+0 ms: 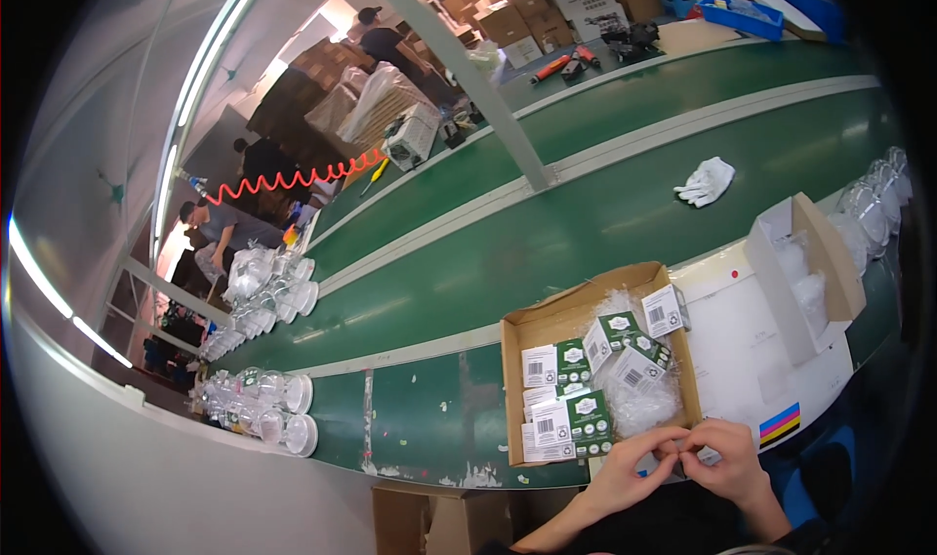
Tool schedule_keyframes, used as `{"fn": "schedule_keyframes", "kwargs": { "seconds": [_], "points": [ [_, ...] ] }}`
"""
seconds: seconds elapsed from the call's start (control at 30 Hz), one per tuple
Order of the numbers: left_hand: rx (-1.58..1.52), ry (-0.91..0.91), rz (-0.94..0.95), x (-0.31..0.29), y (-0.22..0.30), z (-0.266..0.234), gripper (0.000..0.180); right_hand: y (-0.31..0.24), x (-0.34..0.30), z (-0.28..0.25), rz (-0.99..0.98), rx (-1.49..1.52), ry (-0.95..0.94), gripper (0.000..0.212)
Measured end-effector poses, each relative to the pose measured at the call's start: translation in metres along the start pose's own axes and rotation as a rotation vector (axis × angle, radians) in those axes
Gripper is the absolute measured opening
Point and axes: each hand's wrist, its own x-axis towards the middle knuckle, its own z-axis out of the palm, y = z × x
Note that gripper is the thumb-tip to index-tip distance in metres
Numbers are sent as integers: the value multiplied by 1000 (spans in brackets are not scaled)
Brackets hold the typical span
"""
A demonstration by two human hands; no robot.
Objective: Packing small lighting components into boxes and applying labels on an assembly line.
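My left hand [632,473] and my right hand [728,459] meet at the near edge of an open cardboard tray box [514,379]. Thumbs and fingertips of both are pinched together, touching each other. Whatever they pinch, if anything, is too small or hidden to make out. Inside the box, just beyond my left hand, lie several small green-and-white cartons [588,411]. A heap of crumpled clear plastic bags [646,409] fills its right side, with a few cartons tilted on top.
Right of the box, a white carton [795,272] holding clear plastic stands on a white board [717,330]. A white glove [705,182] lies on the green worktop [468,262]. Clear plastic jars [259,409] cluster at left. A slanted post [488,96] crosses the far side; people stand beyond.
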Motion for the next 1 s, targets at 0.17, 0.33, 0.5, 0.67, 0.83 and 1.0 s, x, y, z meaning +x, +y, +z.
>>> {"fn": "schedule_keyframes", "kwargs": {
  "seconds": [0.17,0.33,0.5,0.67,0.83,1.0],
  "points": [
    [-3,-51,-69,0,5,-6,37,-3,5,-6,-65,-48,-127,14],
    [-6,-71,-102,-3,8,-9,35,-6,5,-6,-36,-23,-158,12],
    [-40,-77,-132,-5,5,-10,34,-8,4,-7,-40,-40,-178,11],
    [42,38,-43,-9,12,-22,31,-11,5,1,12,93,-146,10],
    [381,337,-6,-10,3,-57,25,-11,13,-10,4,57,30,8],
    [725,373,-189,-28,-9,-93,42,-7,30,-6,250,335,59,3]
  ]
}}
